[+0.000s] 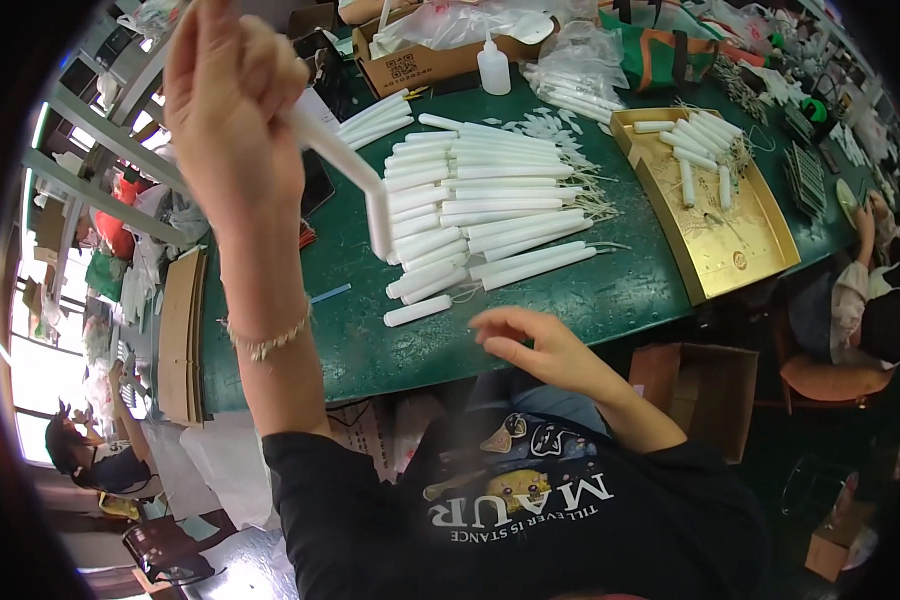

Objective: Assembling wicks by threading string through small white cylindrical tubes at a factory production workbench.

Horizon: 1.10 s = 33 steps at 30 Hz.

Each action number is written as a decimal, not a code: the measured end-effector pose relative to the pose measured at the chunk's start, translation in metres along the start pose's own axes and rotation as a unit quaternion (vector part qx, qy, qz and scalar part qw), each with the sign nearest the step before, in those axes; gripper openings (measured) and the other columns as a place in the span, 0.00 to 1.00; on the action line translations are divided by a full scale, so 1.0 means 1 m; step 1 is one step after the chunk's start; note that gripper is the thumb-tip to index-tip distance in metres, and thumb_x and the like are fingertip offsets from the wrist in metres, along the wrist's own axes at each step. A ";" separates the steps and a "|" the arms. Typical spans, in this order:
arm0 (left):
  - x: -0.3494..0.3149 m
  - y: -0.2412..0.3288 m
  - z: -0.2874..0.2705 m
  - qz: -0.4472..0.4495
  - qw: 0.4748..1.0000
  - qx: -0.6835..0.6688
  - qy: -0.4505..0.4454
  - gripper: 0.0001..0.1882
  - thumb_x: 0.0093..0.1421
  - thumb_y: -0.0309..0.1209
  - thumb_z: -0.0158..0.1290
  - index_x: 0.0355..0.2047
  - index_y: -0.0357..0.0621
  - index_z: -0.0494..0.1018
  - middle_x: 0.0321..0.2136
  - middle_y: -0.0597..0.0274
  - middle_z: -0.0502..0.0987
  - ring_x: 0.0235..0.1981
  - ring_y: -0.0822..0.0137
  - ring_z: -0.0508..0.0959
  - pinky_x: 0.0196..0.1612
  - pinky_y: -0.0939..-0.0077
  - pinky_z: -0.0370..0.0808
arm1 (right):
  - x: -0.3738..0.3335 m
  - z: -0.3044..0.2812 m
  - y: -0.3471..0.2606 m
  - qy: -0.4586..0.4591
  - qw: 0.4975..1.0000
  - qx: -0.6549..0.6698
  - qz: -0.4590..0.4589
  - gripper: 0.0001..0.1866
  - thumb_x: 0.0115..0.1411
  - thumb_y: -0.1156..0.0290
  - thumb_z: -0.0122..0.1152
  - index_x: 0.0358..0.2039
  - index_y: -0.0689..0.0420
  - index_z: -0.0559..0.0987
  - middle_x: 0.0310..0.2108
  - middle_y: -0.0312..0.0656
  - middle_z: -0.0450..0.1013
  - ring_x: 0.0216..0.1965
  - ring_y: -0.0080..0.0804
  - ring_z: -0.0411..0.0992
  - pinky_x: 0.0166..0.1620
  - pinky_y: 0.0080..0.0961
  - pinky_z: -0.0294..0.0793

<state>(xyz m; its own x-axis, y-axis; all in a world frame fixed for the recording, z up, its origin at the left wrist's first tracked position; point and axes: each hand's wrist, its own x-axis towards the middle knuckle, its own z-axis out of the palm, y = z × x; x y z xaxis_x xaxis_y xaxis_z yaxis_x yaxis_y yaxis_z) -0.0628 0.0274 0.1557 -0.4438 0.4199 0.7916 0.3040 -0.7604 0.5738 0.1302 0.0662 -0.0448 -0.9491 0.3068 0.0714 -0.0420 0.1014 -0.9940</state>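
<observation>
My left hand (235, 110) is raised high at the upper left, its fingers closed round one end of a white tube (330, 150). From that tube's far end a second white tube (380, 225) hangs down at an angle; how they join cannot be made out. My right hand (530, 345) is at the table's near edge, thumb and fingers apart, with nothing in it. Just beyond it lie rows of white candle-like tubes (515, 205), many with thin wires at their right ends. A single short white tube (417, 311) is the nearest of them to my right hand.
On the green table (610, 290) are a gold tray (730, 255) of tubes and wires, small white flame-shaped pieces (540, 125), a white squeeze bottle (493, 68) and a cardboard box (410, 70). An open carton (710, 400) stands below the edge. People sit at right and left.
</observation>
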 end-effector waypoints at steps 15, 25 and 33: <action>-0.072 -0.205 0.040 0.040 0.889 0.424 -0.171 0.07 0.51 0.31 0.49 0.32 0.48 0.71 0.24 0.55 0.73 0.23 0.55 0.73 0.22 0.71 0.68 | -0.029 -0.006 0.019 -0.031 0.997 0.028 0.071 0.12 0.55 0.68 0.48 0.38 0.59 0.71 0.29 0.39 0.71 0.30 0.23 0.69 0.35 0.18 0.68; -0.095 -0.260 0.060 -0.053 0.832 0.423 -0.356 0.10 0.52 0.32 0.47 0.30 0.41 0.73 0.28 0.51 0.73 0.31 0.53 0.72 0.33 0.69 0.68 | -0.049 -0.044 -0.003 0.003 0.999 -0.049 0.019 0.11 0.53 0.69 0.52 0.36 0.60 0.72 0.31 0.41 0.71 0.30 0.26 0.69 0.34 0.20 0.67; -0.091 -0.244 0.047 -0.130 0.823 0.402 -0.380 0.12 0.51 0.27 0.49 0.37 0.42 0.70 0.24 0.57 0.71 0.25 0.65 0.71 0.31 0.77 0.68 | -0.055 -0.207 -0.039 0.302 0.910 -0.281 0.044 0.09 0.52 0.70 0.50 0.29 0.62 0.74 0.23 0.40 0.70 0.27 0.25 0.69 0.31 0.20 0.66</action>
<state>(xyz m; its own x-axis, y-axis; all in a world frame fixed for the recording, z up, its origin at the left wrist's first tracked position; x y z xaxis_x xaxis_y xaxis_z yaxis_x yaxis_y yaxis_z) -0.0563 0.1978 -0.0466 -0.0192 0.9371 0.3486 0.8768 -0.1517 0.4562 0.2487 0.2409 0.0077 -0.5896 0.7841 0.1937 0.3533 0.4661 -0.8111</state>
